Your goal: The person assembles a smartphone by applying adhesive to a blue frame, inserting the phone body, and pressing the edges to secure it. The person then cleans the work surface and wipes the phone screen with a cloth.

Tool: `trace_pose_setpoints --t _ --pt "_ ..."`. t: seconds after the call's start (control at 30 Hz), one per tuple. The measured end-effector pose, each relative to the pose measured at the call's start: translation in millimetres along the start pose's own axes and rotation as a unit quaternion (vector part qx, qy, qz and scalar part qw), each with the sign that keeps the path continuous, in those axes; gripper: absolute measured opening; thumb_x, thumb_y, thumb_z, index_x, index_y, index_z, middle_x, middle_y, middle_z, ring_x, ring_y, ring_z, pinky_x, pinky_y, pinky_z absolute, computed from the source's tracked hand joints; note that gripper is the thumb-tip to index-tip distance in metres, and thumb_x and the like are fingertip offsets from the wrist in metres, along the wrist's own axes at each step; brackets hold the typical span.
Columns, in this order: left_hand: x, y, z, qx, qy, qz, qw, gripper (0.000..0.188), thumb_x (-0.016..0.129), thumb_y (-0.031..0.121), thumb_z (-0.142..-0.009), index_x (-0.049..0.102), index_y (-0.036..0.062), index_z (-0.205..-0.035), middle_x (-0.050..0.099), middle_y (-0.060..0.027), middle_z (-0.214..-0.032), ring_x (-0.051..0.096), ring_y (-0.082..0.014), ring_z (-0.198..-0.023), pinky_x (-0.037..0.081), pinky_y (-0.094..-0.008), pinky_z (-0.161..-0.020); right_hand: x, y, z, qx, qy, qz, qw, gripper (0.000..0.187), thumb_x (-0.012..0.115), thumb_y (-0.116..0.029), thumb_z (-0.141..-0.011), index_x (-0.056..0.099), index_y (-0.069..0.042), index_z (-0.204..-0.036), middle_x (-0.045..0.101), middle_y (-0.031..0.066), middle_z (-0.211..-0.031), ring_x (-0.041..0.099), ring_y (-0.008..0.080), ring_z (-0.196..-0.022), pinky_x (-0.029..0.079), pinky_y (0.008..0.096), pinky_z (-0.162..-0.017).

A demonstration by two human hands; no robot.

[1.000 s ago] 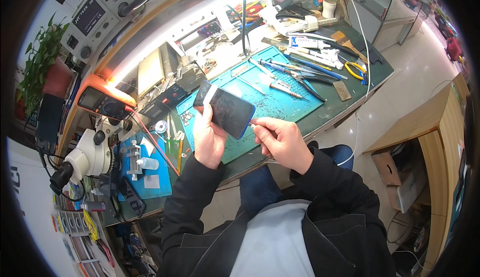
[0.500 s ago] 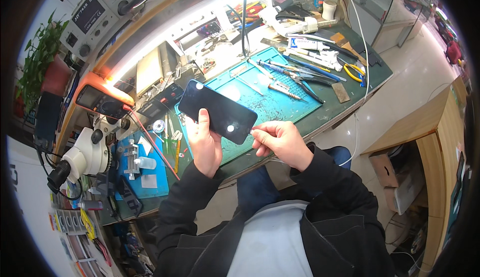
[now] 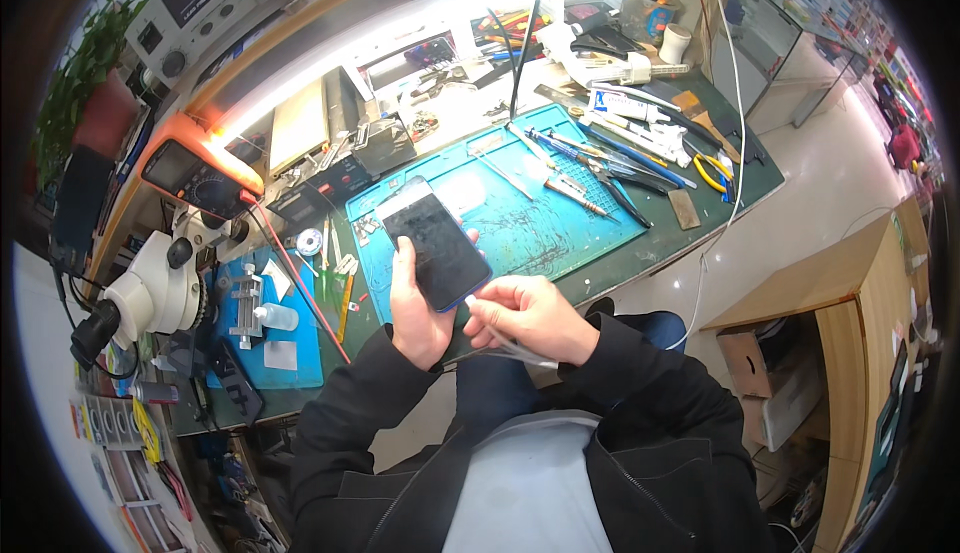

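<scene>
Count: 1 dark, blue-edged rectangular smartphone (image 3: 437, 248); 1 small white cable plug (image 3: 470, 300); 2 flat blue work mats (image 3: 520, 243) (image 3: 309, 358); 1 orange-cased, dark-faced multimeter (image 3: 190, 178); 1 white-and-black microscope (image 3: 155, 278); 1 green leafy plant (image 3: 80, 103).

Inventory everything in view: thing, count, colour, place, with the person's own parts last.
phone: 1, black with blue edge, centre
cable: 1 held, white, at phone's lower end
bench: 1, dark green, centre
large mat: 1, turquoise, bench middle
small mat: 1, blue, bench left
bottle: 1, whitish, on small mat
multimeter: 1, orange and dark, left
microscope: 1, white and black, left
plant: 1, green, upper left
hand tools: several, mixed colours, bench right
container: 1, white, upper right
cardboard box: 1, brown, lower right
jacket: 1, black, bottom
left hand: 1, bare, gripping phone
right hand: 1, bare, pinching cable
</scene>
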State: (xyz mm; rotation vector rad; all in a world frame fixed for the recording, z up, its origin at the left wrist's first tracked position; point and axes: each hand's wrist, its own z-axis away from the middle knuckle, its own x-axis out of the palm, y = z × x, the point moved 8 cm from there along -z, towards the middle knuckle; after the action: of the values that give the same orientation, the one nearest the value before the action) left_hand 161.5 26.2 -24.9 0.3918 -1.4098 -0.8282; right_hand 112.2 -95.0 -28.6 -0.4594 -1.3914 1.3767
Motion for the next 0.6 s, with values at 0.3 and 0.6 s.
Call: trace_pose_setpoints --t 0.3,0.6 --pt "-19.7 29.1 -2.7 -0.065 -0.039 0.032 0.997 0.073 0.019 0.058 -0.110 0.045 0.0019 -0.148 0.059 -0.0202 -0.138 0.061 -0.0361 -0.125 0.051 -0.0533 -0.105 -58.6 -107.4 -58.5 -0.248 0.148 0.623 0.727 0.017 0.072 -0.019 -0.091 0.075 -0.008 -0.105 0.073 0.0121 -0.092 0.070 0.0279 -0.080 0.054 0.0375 -0.071" --pt "-17.9 23.4 1.1 -0.108 -0.121 -0.014 0.987 0.080 0.018 0.066 -0.106 0.037 0.0049 -0.154 0.057 -0.0192 -0.141 0.062 -0.0346 -0.125 0.053 -0.0509 -0.103 -25.6 -110.2 -147.2 -0.218 -0.044 0.789 0.574 0.010 0.071 -0.013 -0.081 0.072 -0.008 -0.089 0.072 0.0158 -0.088 0.070 0.0344 -0.088 0.054 0.0465 -0.077"
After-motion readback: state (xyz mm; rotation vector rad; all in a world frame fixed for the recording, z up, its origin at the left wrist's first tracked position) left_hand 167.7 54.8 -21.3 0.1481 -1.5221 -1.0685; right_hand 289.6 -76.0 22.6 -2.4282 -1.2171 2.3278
